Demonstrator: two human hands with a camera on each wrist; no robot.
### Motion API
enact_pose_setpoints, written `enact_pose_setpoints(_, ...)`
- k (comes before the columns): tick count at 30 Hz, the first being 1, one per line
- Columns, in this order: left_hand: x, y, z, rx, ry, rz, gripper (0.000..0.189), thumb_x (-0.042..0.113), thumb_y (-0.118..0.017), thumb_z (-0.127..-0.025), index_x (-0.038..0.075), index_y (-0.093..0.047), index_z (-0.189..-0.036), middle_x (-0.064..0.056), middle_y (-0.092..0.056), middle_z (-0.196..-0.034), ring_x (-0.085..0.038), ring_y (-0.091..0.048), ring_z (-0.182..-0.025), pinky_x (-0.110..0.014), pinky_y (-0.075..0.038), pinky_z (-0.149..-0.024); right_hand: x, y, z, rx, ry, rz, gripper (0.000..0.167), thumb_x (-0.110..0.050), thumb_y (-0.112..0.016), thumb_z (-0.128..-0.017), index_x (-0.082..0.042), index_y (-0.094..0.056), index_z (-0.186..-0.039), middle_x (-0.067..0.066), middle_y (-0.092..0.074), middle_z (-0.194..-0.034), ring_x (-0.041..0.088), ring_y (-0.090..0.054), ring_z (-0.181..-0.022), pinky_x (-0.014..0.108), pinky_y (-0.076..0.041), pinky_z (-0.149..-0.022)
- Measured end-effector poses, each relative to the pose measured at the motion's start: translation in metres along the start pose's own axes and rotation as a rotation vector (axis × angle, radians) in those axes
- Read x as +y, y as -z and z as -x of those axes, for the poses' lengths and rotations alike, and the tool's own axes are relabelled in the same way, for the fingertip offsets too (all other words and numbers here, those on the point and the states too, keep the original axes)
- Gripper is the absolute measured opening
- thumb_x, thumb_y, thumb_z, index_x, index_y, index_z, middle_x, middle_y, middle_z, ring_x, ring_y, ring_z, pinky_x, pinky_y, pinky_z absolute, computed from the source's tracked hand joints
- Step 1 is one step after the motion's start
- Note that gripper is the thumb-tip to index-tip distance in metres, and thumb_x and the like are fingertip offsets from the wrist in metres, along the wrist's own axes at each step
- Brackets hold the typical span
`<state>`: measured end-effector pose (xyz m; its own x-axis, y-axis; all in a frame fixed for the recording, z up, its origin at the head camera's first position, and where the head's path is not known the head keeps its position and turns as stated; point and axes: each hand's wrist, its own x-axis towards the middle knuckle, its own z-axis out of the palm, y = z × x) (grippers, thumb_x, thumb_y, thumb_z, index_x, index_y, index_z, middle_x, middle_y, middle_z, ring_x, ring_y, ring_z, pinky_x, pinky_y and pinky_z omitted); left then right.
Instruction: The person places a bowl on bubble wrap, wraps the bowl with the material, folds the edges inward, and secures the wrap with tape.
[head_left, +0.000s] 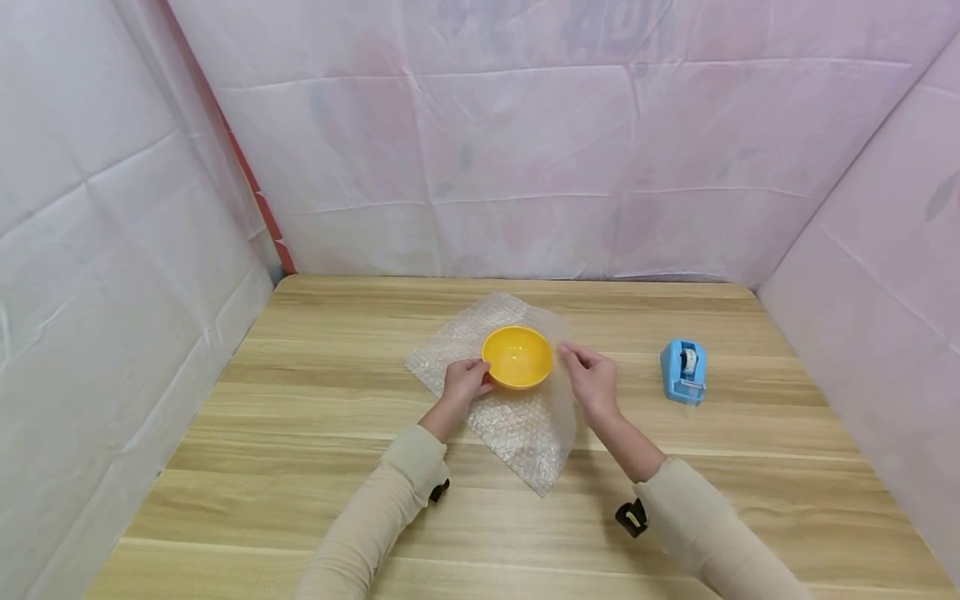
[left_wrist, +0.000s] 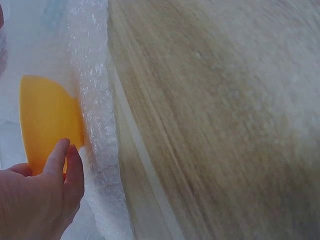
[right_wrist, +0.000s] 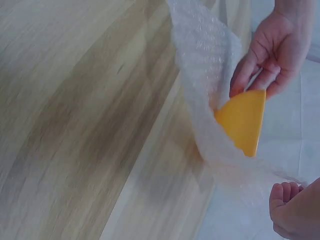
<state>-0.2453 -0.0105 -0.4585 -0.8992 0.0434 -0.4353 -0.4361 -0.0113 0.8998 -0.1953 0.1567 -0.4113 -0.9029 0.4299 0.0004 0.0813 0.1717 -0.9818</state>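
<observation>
A yellow bowl [head_left: 517,357] sits upright on a sheet of bubble wrap [head_left: 525,437] on the wooden table. My left hand [head_left: 464,385] grips the bowl's left rim, thumb at the edge and fingers along the outer side, as the left wrist view shows with the bowl [left_wrist: 50,117]. On the other side my right hand [head_left: 592,379] pinches the right edge of the bubble wrap. In the right wrist view that edge of the bubble wrap [right_wrist: 227,155] is lifted from the table up to the curled right fingers [right_wrist: 286,192], partly covering the bowl's side.
A blue tape dispenser [head_left: 683,372] with a roll of tape stands on the table [head_left: 322,467] to the right of the right hand. Pale sheets hang as walls [head_left: 517,167] behind the table and on both sides.
</observation>
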Motion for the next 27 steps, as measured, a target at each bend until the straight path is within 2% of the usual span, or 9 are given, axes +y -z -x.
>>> enact_pose_setpoints(3, -0.001, 0.0, 0.0, -0.001, -0.001, 0.008, 0.032, 0.011, -0.053, -0.092, -0.008, -0.056, -0.118, -0.021, -0.059, -0.113, -0.016, -0.061, -0.086, -0.03, -0.055, -0.083, 0.002, -0.008, 0.002, -0.04, 0.031, 0.074, 0.027, -0.011, -0.059, -0.089, 0.009, -0.065, -0.106, 0.023, -0.065, -0.109, -0.01, -0.052, -0.072, 0.006, -0.045, -0.064)
enact_pose_setpoints(10, -0.001, 0.0, -0.001, 0.002, -0.018, -0.004, 0.033, 0.011, -0.053, -0.092, -0.007, -0.056, -0.118, -0.021, -0.06, -0.114, -0.014, -0.06, -0.083, -0.03, -0.056, -0.081, 0.009, -0.024, 0.002, -0.11, 0.113, 0.186, 0.022, -0.009, -0.061, -0.088, 0.005, -0.068, -0.103, 0.023, -0.066, -0.108, 0.006, -0.058, -0.079, 0.006, -0.044, -0.064)
enact_pose_setpoints(13, -0.001, 0.0, -0.001, 0.0, -0.02, -0.007, 0.033, 0.013, -0.054, -0.092, -0.007, -0.056, -0.119, -0.021, -0.06, -0.113, -0.013, -0.06, -0.081, -0.029, -0.056, -0.08, 0.011, -0.027, 0.002, -0.134, 0.176, 0.22, 0.02, -0.006, -0.061, -0.086, 0.007, -0.068, -0.101, 0.024, -0.066, -0.105, 0.014, -0.062, -0.079, 0.007, -0.045, -0.063)
enact_pose_setpoints(15, -0.002, 0.001, -0.001, -0.001, -0.025, -0.01, 0.033, 0.013, -0.054, -0.092, -0.007, -0.057, -0.118, -0.02, -0.061, -0.111, -0.012, -0.06, -0.079, -0.029, -0.056, -0.079, 0.013, -0.026, 0.002, -0.159, 0.235, 0.253, 0.019, -0.004, -0.062, -0.086, 0.008, -0.068, -0.1, 0.025, -0.067, -0.103, 0.022, -0.064, -0.079, 0.011, -0.048, -0.064)
enact_pose_setpoints(17, -0.003, 0.001, -0.001, -0.002, -0.028, -0.009, 0.033, 0.013, -0.054, -0.092, -0.007, -0.057, -0.118, -0.02, -0.062, -0.109, -0.011, -0.06, -0.077, -0.03, -0.056, -0.079, 0.014, -0.024, 0.002, -0.195, 0.294, 0.283, 0.019, -0.004, -0.062, -0.085, 0.009, -0.068, -0.099, 0.025, -0.067, -0.101, 0.03, -0.065, -0.084, 0.02, -0.054, -0.068)
enact_pose_setpoints(21, -0.004, 0.002, -0.002, 0.0, -0.038, -0.007, 0.033, 0.013, -0.055, -0.091, -0.006, -0.058, -0.118, -0.018, -0.064, -0.106, -0.01, -0.059, -0.073, -0.03, -0.057, -0.078, 0.019, -0.02, 0.0, -0.259, 0.424, 0.346, 0.02, -0.005, -0.063, -0.085, 0.01, -0.068, -0.099, 0.025, -0.067, -0.1, 0.034, -0.064, -0.091, 0.039, -0.056, -0.074)
enact_pose_setpoints(25, -0.005, 0.005, -0.003, 0.007, -0.052, -0.012, 0.031, 0.014, -0.055, -0.092, -0.005, -0.06, -0.116, -0.014, -0.065, -0.098, -0.009, -0.058, -0.072, -0.028, -0.057, -0.076, 0.024, -0.014, -0.003, -0.31, 0.593, 0.438, 0.018, 0.002, -0.064, -0.083, 0.01, -0.068, -0.098, 0.025, -0.067, -0.099, 0.036, -0.063, -0.091, 0.044, -0.055, -0.075)
enact_pose_setpoints(27, -0.005, 0.009, -0.003, 0.033, -0.07, -0.009, 0.029, 0.013, -0.054, -0.091, -0.004, -0.061, -0.114, -0.011, -0.065, -0.093, -0.009, -0.058, -0.071, -0.025, -0.056, -0.071, 0.027, -0.011, -0.005, -0.331, 0.694, 0.502, 0.018, 0.007, -0.064, -0.08, 0.01, -0.068, -0.098, 0.023, -0.067, -0.099, 0.036, -0.062, -0.093, 0.045, -0.054, -0.077)
